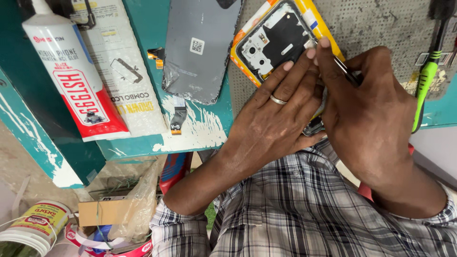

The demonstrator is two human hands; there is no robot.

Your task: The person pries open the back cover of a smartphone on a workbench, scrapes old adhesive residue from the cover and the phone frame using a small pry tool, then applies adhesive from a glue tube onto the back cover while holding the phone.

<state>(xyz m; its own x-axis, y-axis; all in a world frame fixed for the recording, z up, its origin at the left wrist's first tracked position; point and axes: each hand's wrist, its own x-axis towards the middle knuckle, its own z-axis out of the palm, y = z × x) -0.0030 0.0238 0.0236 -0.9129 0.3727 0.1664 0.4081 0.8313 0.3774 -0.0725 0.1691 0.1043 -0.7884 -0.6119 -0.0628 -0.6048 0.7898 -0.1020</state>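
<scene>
Phone (278, 40), back cover off and yellow-orange case around its frame, is seen lying on the grey perforated mat (381, 24) at the worktop's upper middle, internals exposed.

Left to right:
- Glue tube (71, 81), white with red label, is laid on the teal worktop (128, 145) at far left.
- White printed packet (121, 66) is just beside the tube, partly under it.
- Grey display panel (197, 47), flex cable (178, 116) hanging from its lower edge, is placed between packet and phone.
- Left hand (273, 119), ring on one finger, is pressed flat on the phone's lower part; fingers extended, grip released, nothing enclosed.
- Right hand (371, 114) is closed in a pinch grip on tweezers (345, 71), tip brought to the phone's right edge beside the left fingertips.
- Green-handled tool (426, 78) is seen on the mat at far right, apart from both hands.

Below the worktop edge, a tin (33, 226) and a cardboard box (102, 212) are noted at lower left.
</scene>
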